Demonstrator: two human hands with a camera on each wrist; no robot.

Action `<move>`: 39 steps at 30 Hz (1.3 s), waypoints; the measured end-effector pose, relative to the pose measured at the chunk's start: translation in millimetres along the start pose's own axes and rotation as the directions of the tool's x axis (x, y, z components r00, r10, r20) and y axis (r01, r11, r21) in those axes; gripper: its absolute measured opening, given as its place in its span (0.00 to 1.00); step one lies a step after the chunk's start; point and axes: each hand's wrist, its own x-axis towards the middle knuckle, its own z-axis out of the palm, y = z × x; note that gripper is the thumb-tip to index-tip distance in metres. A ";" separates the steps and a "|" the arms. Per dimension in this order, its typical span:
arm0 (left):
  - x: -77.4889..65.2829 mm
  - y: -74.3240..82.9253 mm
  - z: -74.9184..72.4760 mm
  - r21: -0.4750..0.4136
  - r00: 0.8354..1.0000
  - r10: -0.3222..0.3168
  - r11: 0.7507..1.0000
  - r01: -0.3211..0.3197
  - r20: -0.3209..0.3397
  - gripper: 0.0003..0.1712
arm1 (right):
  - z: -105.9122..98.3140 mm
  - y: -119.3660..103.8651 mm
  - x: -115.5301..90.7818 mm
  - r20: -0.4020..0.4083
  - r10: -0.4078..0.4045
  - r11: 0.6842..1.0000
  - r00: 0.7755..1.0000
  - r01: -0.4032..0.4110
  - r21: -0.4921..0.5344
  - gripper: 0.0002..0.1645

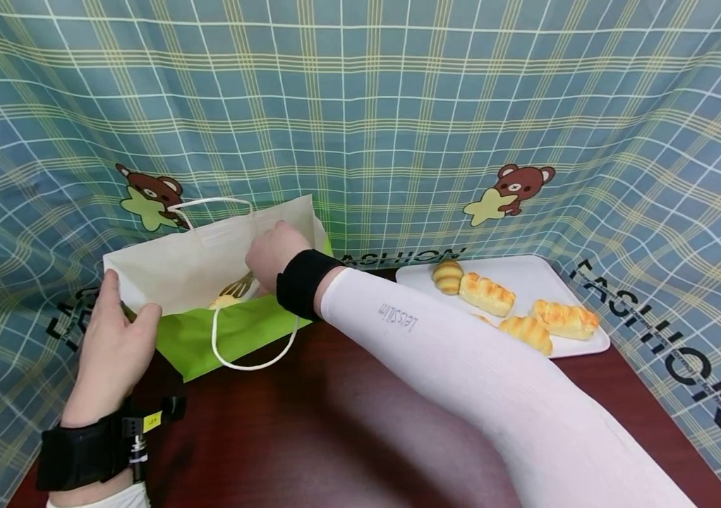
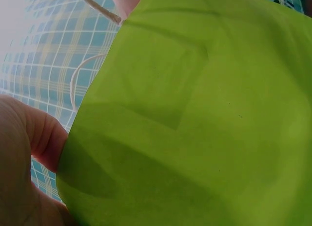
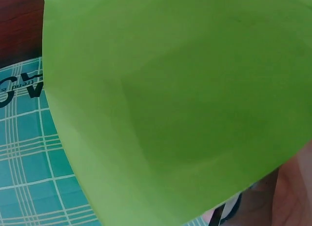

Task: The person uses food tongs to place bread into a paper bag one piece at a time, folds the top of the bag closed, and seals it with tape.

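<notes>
Several breads (image 1: 487, 293) lie on a white tray (image 1: 528, 274) at the right of the head view; the paper bag (image 1: 252, 328) sits left of centre, its mouth open. My left hand (image 1: 116, 339) is spread, fingers nearly straight, touching the bag's left edge. My right hand (image 1: 278, 255) is curled inside the mouth; I cannot tell what, if anything, it grips. I think I do best to steady that left edge, work gently below the rim and avoid snagging the front handle (image 1: 246, 367). A slatted, brownish thing (image 1: 240, 286) and a pale yellow lump (image 1: 223, 301) show inside, too covered to name. My sleeve (image 1: 449, 353) hides part of the tray, and green paper fills most of both wrist views.
</notes>
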 end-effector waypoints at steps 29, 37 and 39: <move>3.9 0.0 0.8 -0.001 0.999 -0.025 1.000 0.025 0.019 0.44 | 5.2 27.9 -8.6 -0.045 -0.014 0.998 0.999 0.017 0.056 0.29; 2.5 0.4 0.4 -0.006 1.000 -0.022 1.000 0.022 0.016 0.44 | 15.6 41.5 -12.0 -0.180 -0.031 0.993 0.983 0.050 0.104 0.30; 2.3 0.6 0.1 -0.007 1.000 -0.026 1.000 0.026 0.015 0.44 | 18.0 45.3 -13.2 -0.206 -0.034 0.992 0.978 0.058 0.109 0.30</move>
